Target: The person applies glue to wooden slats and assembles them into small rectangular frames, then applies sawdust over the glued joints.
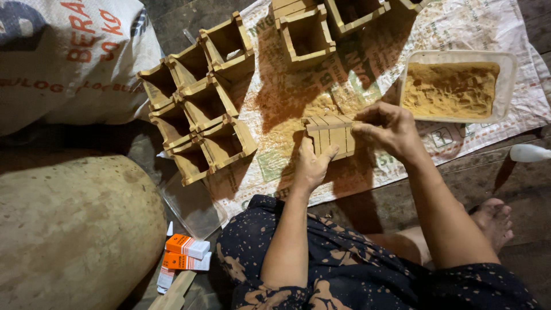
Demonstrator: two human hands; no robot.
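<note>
A small panel of several wooden slats (332, 135) stands on edge on a printed woven sheet (459, 23). My left hand (311, 165) braces the panel's near side, thumb against the slats. My right hand (389, 128) grips the panel's right end with curled fingers. Wood-coloured dust lies on the sheet around the panel.
Several open square wooden boxes (201, 103) are clustered to the left, more (307, 35) at the top. A clear tray of sawdust (453, 86) sits at the right. A printed sack (69, 57), a large rounded stone (69, 229), orange cartons (186, 247) and my bare foot (493, 221) surround me.
</note>
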